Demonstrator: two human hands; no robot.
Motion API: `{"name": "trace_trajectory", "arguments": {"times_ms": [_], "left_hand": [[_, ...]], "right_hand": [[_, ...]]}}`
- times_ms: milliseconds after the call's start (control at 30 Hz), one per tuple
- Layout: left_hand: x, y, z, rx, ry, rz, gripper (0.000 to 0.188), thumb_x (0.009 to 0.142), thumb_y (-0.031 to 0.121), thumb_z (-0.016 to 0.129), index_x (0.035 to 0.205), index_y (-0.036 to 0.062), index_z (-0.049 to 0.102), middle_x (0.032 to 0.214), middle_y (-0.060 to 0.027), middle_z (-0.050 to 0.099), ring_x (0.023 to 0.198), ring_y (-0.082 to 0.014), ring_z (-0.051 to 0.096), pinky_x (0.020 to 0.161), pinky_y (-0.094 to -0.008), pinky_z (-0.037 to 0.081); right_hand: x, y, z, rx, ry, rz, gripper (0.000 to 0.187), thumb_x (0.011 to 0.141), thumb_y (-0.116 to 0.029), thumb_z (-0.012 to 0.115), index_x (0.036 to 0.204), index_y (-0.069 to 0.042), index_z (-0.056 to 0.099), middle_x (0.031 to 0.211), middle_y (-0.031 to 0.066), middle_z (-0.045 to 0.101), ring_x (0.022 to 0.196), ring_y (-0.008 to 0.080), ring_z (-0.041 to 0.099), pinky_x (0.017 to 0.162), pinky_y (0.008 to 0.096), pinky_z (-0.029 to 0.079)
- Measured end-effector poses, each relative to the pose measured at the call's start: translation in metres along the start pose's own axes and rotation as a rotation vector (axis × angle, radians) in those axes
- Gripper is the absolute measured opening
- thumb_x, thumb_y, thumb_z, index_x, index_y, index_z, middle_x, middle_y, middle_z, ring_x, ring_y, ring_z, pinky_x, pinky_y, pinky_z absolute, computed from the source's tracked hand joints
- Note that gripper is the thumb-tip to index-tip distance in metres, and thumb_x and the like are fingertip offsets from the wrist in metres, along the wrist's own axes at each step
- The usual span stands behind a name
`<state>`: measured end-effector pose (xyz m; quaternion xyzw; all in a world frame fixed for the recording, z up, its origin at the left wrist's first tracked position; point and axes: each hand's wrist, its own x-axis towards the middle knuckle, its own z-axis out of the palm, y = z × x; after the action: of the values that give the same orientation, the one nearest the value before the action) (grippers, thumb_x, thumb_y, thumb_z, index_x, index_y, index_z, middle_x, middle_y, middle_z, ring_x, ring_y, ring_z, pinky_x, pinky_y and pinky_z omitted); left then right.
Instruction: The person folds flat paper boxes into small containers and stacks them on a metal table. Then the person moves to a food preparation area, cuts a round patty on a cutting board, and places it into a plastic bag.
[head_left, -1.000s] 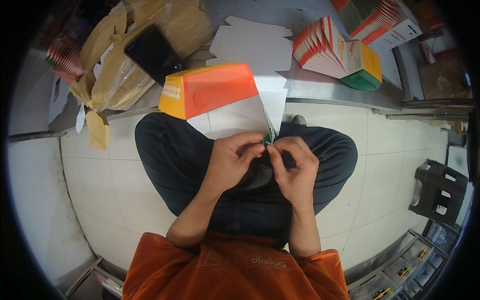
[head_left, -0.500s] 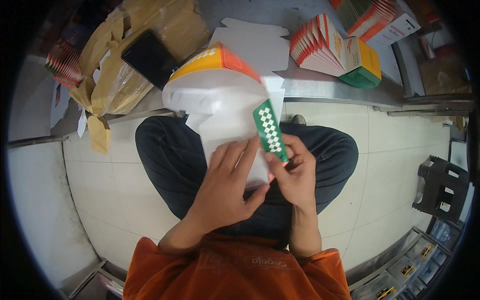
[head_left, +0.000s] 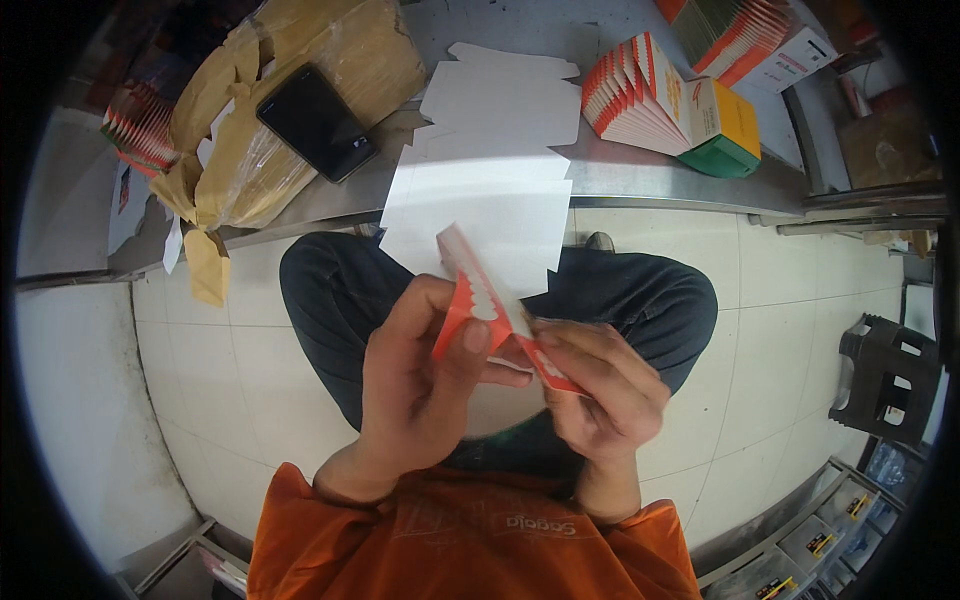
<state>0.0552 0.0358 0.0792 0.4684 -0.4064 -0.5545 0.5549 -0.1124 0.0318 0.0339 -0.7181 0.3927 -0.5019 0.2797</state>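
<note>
A printed food carton, partly folded and red with white scalloped marks, is held low above my lap with its red flaps toward me. My left hand grips its left part, thumb pressed on the red flap. The fingers of my right hand pinch the red edge on the right side. Much of the carton is hidden behind my hands. Just beyond them lies a flat white carton blank, its near end hanging over the counter's edge above my knees.
A black phone rests on a torn brown paper package on the metal counter. Nested cartons lie at the right, with more cartons behind and others far left. A dark stool stands on the floor.
The carton has been turned and lowered, so its red flaps face me instead of its white inside and green strip. My left hand has moved to grip its left part.
</note>
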Motion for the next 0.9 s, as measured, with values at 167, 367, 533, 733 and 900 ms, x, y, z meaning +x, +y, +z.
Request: {"name": "trace_trajectory", "arguments": {"times_ms": [167,367,533,733,900], "left_hand": [[0.007,-0.028,-0.004,0.479,0.026,0.390,0.021,0.089,-0.003,0.072,0.109,-0.0004,0.066,0.101,-0.0086,0.066,0.087,-0.0188,0.068,0.076,-0.0318,0.057],[-0.007,-0.054,0.003,0.825,0.021,0.517,0.025,0.082,-0.003,0.075,0.106,0.0037,0.075,0.100,-0.0089,0.068,0.086,-0.0232,0.066,0.074,-0.0331,0.053],[-0.006,-0.044,0.004,0.675,-0.103,0.338,0.017,0.088,0.003,0.073,0.105,0.0030,0.074,0.105,-0.0100,0.070,0.089,-0.0268,0.068,0.073,-0.0348,0.055],[0.004,-0.044,-0.006,0.627,-0.124,0.230,0.015,0.089,0.009,0.075,0.104,0.0041,0.074,0.093,-0.0112,0.075,0.082,-0.0261,0.073,0.069,-0.0323,0.056],[0.005,-0.057,-0.009,0.505,-0.105,0.110,0.019,0.090,0.012,0.076,0.107,0.0034,0.073,0.091,-0.0109,0.075,0.081,-0.0216,0.074,0.069,-0.0306,0.056]], "right_hand": [[0.000,-0.005,0.001,-0.139,0.163,0.073,0.019,0.073,0.003,0.080,0.090,-0.001,0.074,0.093,0.0131,0.071,0.082,0.0231,0.068,0.069,0.0324,0.054],[0.002,-0.014,-0.001,-0.167,0.106,0.300,0.018,0.075,-0.001,0.084,0.089,-0.001,0.072,0.086,0.0082,0.067,0.074,0.0221,0.062,0.064,0.0312,0.050],[-0.005,-0.003,-0.003,0.008,0.141,0.395,0.017,0.078,-0.002,0.084,0.090,-0.001,0.072,0.088,0.0087,0.069,0.077,0.0225,0.062,0.066,0.0311,0.050],[-0.001,0.000,-0.004,-0.033,0.068,0.299,0.016,0.079,-0.003,0.083,0.091,-0.001,0.073,0.090,0.0093,0.069,0.078,0.0230,0.063,0.068,0.0311,0.050],[0.002,-0.001,-0.015,-0.052,-0.087,0.289,0.012,0.082,-0.001,0.081,0.091,0.000,0.072,0.093,0.0092,0.070,0.081,0.0212,0.064,0.072,0.0306,0.051]]}}
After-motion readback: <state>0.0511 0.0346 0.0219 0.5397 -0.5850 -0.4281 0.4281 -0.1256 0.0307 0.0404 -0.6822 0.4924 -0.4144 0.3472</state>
